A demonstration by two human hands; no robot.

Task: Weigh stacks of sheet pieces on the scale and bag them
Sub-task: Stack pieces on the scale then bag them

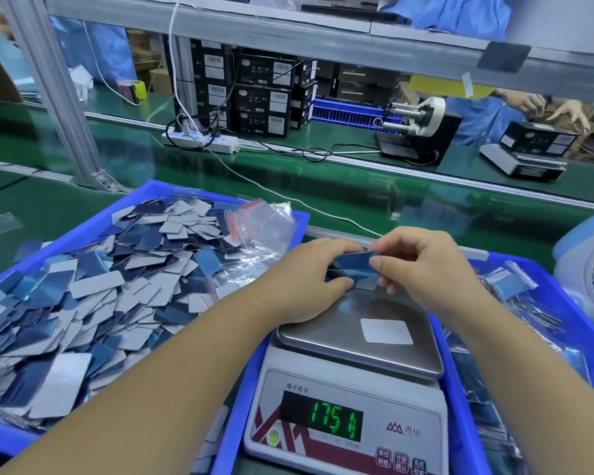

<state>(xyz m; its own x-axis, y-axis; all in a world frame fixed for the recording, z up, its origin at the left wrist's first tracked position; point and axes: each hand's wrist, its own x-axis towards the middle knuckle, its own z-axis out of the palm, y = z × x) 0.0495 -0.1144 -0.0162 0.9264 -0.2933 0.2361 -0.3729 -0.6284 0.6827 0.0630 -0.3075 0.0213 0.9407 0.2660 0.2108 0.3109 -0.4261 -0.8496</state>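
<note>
Sheet stack (355,265) pinched btwn both hands, above scale (326,334).

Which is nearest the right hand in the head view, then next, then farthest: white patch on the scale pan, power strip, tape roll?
From the right hand:
1. White patch, just below it on the scale pan.
2. Power strip, far back left.
3. Tape roll, farther back left.
</note>
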